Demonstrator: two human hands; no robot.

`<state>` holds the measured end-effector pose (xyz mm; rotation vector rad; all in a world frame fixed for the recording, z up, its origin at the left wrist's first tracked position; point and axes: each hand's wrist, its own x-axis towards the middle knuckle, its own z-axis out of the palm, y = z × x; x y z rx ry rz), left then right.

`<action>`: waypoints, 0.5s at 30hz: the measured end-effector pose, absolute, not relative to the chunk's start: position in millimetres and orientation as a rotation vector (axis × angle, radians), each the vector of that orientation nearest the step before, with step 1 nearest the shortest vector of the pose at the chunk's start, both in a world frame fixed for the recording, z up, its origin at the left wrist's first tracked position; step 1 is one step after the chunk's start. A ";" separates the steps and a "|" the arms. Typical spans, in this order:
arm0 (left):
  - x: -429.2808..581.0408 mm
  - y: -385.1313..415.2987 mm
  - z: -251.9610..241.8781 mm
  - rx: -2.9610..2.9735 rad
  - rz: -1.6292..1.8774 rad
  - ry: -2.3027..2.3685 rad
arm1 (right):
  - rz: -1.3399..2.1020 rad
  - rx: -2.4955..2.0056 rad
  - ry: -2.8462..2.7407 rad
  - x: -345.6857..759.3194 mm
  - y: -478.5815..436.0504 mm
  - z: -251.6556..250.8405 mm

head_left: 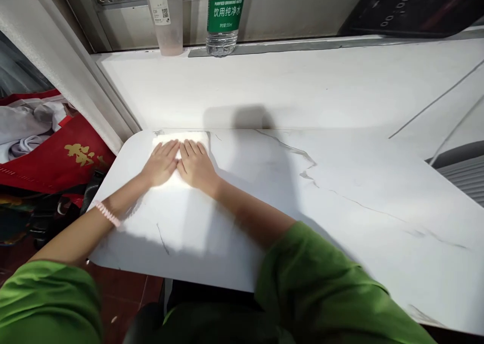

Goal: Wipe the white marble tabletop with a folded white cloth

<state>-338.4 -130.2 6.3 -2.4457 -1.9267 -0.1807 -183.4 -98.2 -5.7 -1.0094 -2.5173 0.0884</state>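
Both hands lie flat, side by side, on a white folded cloth or paper (165, 138) at the far left corner of a white marble-look table (340, 223). My left hand (162, 161) has its fingers stretched out over the left half. My right hand (194, 163) rests palm down on the right half, touching the left hand. A pink beaded bracelet (107, 214) sits on my left wrist. Most of the white sheet is hidden beneath the palms.
A water bottle with a green label (223, 18) and a translucent cup (166, 21) stand on the window ledge (302, 87) behind the table. Red bags and cloth (64, 157) pile up on the floor at left. A dark object (416, 6) sits at top right.
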 end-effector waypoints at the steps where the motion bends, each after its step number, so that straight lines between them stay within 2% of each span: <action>1: -325.0 -149.0 6.0 -2.457 -0.187 -1.902 | 0.076 -1.003 -2.521 -169.5 -115.3 -6.2; 8: -222.8 -271.4 9.3 -2.462 -0.312 -1.783 | -0.006 -0.865 -2.600 -68.4 -223.1 -6.3; 15: -189.7 -275.6 13.8 -2.560 -0.279 -1.669 | 0.016 -0.970 -2.649 -32.9 -237.0 -0.9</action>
